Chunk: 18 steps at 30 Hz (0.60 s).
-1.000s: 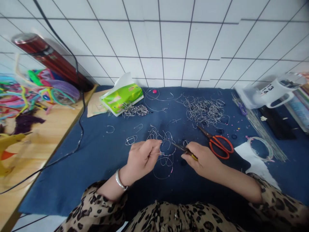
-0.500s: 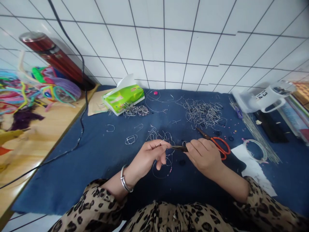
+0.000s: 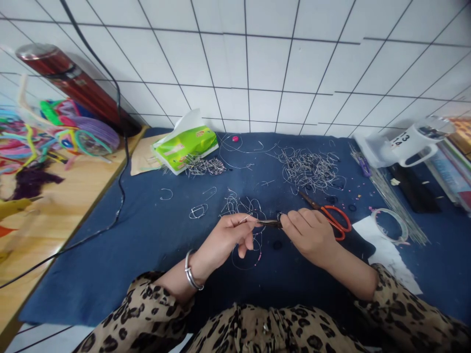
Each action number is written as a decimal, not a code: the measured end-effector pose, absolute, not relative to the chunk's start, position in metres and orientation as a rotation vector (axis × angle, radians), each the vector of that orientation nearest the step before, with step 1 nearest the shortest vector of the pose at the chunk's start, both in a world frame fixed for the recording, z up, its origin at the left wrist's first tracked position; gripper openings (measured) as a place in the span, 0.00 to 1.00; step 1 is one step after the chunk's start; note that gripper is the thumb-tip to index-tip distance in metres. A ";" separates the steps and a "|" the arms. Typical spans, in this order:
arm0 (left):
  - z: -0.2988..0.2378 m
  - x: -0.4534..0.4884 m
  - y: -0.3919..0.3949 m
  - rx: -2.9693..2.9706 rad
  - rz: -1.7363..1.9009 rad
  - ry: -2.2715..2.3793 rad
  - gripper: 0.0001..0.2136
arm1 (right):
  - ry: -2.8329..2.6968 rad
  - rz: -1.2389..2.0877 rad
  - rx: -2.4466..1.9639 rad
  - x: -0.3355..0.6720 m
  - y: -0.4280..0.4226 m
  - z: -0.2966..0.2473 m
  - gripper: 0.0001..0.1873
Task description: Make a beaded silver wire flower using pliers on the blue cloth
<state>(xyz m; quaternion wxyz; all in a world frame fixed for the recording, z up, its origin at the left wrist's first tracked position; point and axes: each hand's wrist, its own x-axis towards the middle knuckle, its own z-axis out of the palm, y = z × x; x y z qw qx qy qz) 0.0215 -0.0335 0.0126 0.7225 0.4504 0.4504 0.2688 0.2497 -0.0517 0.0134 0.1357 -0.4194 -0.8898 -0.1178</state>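
My left hand (image 3: 230, 238) pinches a thin silvery wire (image 3: 247, 219) between thumb and forefinger. Wrapped in my right hand (image 3: 308, 236) are pliers (image 3: 271, 223), whose dark jaws point left and meet the wire at my left fingertips. The grip end of the pliers is hidden in my palm. Just behind my hands lies a small heap of bent wires (image 3: 241, 202). A wire loop with pink beads (image 3: 259, 257) lies below my left fingers. Orange-handled scissors (image 3: 336, 220) rest right beside my right hand.
A large tangle of bent wires (image 3: 309, 169) lies at the back right, a smaller bunch (image 3: 206, 166) by the green tissue pack (image 3: 187, 147). Straight wires (image 3: 401, 208), a clear tape roll (image 3: 389, 226) and a white mug (image 3: 417, 144) stand right. A black cable (image 3: 121, 186) crosses the left side.
The view has shifted slightly. My hands keep nearly the same pose, with the pliers still at the wire by my left fingertips.
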 end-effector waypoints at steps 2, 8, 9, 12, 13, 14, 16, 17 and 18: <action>0.012 0.021 -0.033 0.998 0.590 1.001 0.10 | -2.602 -0.385 -1.203 0.250 -0.051 0.013 0.13; 0.010 0.021 -0.031 0.966 0.559 1.001 0.09 | -2.651 -0.426 -1.163 0.251 -0.050 0.013 0.13; 0.010 0.020 -0.030 0.958 0.552 1.002 0.09 | -2.645 -0.388 -1.163 0.251 -0.050 0.012 0.13; 0.011 0.019 -0.029 0.952 0.529 1.006 0.10 | -2.608 -0.298 -1.162 0.252 -0.050 0.011 0.13; 0.011 0.019 -0.028 0.951 0.521 1.008 0.10 | -2.599 -0.287 -1.156 0.252 -0.050 0.010 0.13; 0.011 0.019 -0.028 0.949 0.513 1.010 0.10 | -2.593 -0.284 -1.148 0.253 -0.050 0.009 0.13; 0.012 0.019 -0.027 0.944 0.496 1.017 0.10 | -2.594 -0.293 -1.126 0.254 -0.049 0.008 0.13; 0.011 0.019 -0.026 0.943 0.488 1.016 0.10 | -2.599 -0.303 -1.115 0.254 -0.049 0.008 0.13; 0.011 0.019 -0.026 0.943 0.479 1.012 0.10 | -2.606 -0.318 -1.102 0.254 -0.049 0.008 0.13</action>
